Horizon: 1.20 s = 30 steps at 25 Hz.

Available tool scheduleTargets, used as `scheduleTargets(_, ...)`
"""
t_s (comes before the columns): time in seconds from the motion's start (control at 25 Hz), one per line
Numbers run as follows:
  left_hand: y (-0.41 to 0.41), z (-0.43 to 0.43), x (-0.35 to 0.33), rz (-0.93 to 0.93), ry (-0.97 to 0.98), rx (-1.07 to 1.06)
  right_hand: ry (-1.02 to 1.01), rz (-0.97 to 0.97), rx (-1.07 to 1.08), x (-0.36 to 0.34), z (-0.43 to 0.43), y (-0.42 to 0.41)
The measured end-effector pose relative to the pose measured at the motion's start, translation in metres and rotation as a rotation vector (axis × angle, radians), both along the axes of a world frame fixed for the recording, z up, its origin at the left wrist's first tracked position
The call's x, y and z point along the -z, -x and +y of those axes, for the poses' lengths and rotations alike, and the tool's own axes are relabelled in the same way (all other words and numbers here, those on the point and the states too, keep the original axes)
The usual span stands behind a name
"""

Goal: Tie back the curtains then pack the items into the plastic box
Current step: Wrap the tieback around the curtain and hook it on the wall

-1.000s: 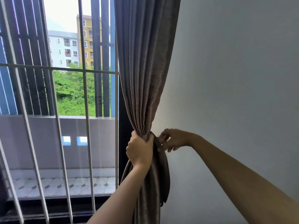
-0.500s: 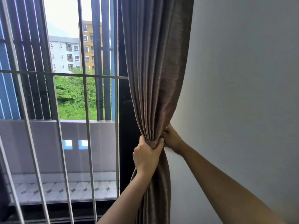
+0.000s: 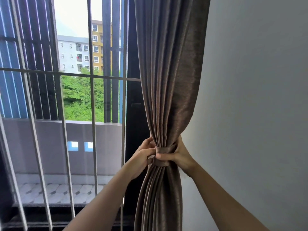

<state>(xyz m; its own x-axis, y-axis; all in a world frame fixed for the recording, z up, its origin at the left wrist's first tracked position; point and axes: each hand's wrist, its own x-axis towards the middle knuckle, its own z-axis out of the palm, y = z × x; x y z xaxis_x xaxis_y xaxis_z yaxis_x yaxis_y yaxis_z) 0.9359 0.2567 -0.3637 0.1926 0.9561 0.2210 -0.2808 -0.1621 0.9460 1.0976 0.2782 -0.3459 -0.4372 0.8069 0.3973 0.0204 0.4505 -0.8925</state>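
A plain grey-white wall (image 3: 253, 97) takes up the right side, with a barred window (image 3: 91, 77) on the left looking out over a tiled balcony, green trees and apartment blocks. The curtain (image 3: 168, 72) hangs between the two, right at the window's dark frame. It's a brown, slightly shiny fabric, gathered into long vertical pleats and pinched into a narrow waist by a tie-back band (image 3: 162, 150) of the same cloth, wrapped around it. The left hand (image 3: 143, 155) is closed on the band's left end, fingers curled around a loose tail of it. The right hand (image 3: 179, 155) is clamped round the bunched curtain and band from the wall side, thumb across the front. How the band is fastened can't be made out, since it's hidden behind the fabric and fingers. The curtain's top and bottom are cut off by the frame.
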Motion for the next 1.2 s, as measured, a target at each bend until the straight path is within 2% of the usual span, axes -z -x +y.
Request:
scheduleTargets(0.16, 0.012, 0.019, -0.01, 0.12, 0.005, 0.158, -0.058, -0.062, -0.042, -0.01, 0.005, 0.001)
scheduleTargets(0.28, 0.025, 0.025, -0.015, 0.285, 0.031, 0.212, -0.058, -0.09, -0.058, -0.013, 0.003, 0.0)
scheduleTargets(0.36, 0.03, 0.028, -0.014, 0.491, -0.018, 0.057, -0.057, -0.082, -0.045, -0.013, 0.003, 0.003)
scheduleTargets(0.44, 0.033, 0.031, -0.011, 0.668, -0.141, -0.22, -0.057, -0.06, 0.0, -0.013, 0.002, 0.007)
scheduleTargets(0.56, 0.034, 0.029, -0.008, 0.747, -0.37, -0.437, -0.096, -0.077, 0.09, -0.015, -0.002, 0.014)
scheduleTargets(0.64, 0.039, 0.023, -0.006, 0.787, -0.477, -0.473, -0.181, -0.034, 0.189, -0.022, -0.007, 0.024)
scheduleTargets(0.76, 0.042, 0.017, -0.003, 0.819, -0.537, -0.508, -0.259, 0.061, 0.363, -0.054, -0.007, 0.042)
scheduleTargets(0.92, 0.045, 0.01, -0.001, 0.901, -0.477, -0.55, -0.221, -0.07, 0.376, -0.087, 0.01, 0.054)
scheduleTargets(1.12, 0.086, 0.001, -0.022, 1.229, -0.434, -0.566, -0.166, -0.098, 0.39, -0.083, 0.011, 0.061)
scheduleTargets(1.2, 0.097, 0.0, -0.032, 1.285, -0.454, -0.593, -0.163, -0.103, 0.386, -0.083, 0.01, 0.059)
